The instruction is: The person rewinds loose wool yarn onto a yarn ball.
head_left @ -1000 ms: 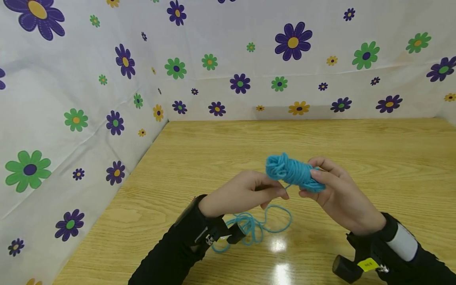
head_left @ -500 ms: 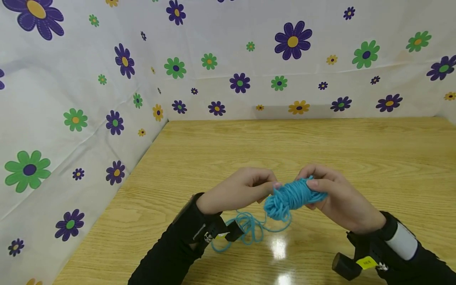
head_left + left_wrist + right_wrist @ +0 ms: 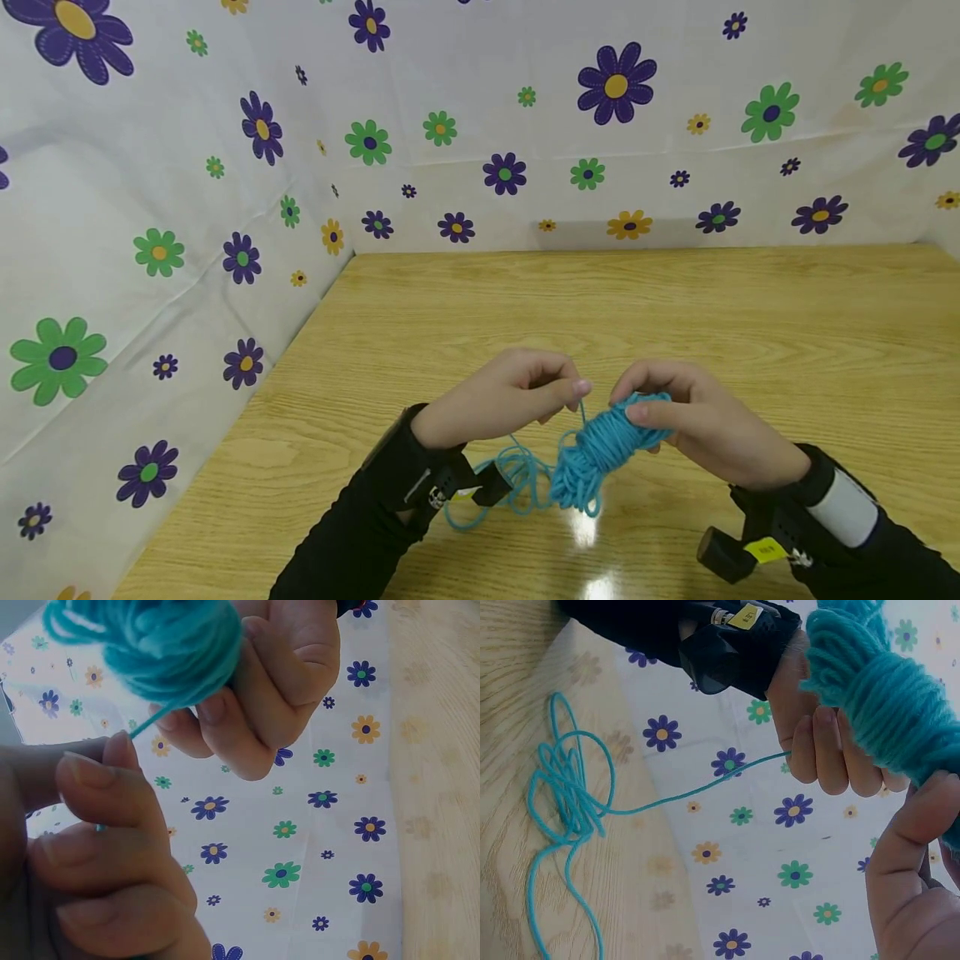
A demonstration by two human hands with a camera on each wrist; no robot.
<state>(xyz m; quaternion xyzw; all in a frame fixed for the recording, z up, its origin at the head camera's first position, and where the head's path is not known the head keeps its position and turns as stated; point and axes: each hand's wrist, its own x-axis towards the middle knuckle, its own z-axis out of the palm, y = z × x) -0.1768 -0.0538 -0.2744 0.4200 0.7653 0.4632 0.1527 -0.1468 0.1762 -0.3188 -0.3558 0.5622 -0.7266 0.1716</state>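
Note:
A bundle of blue yarn, wound round its middle with loops sticking out at the end, is held by my right hand with the thumb on top. It tilts down to the left in the head view. My left hand pinches a single strand between thumb and index finger, and this strand runs taut to the bundle. From the left hand's curled fingers the yarn trails on to a loose tangle on the table. In the head view that tangle lies partly behind the left wrist and the bundle.
The wood-grain table is glossy, with light reflections near the front. White flower-print cloth stands along its back and left sides. Each wrist carries a black strapped-on camera.
The bundle has swung from nearly level to pointing down left, dropping lower over the tangle. My right hand has turned with it. The left hand has drawn slightly left and still holds the strand.

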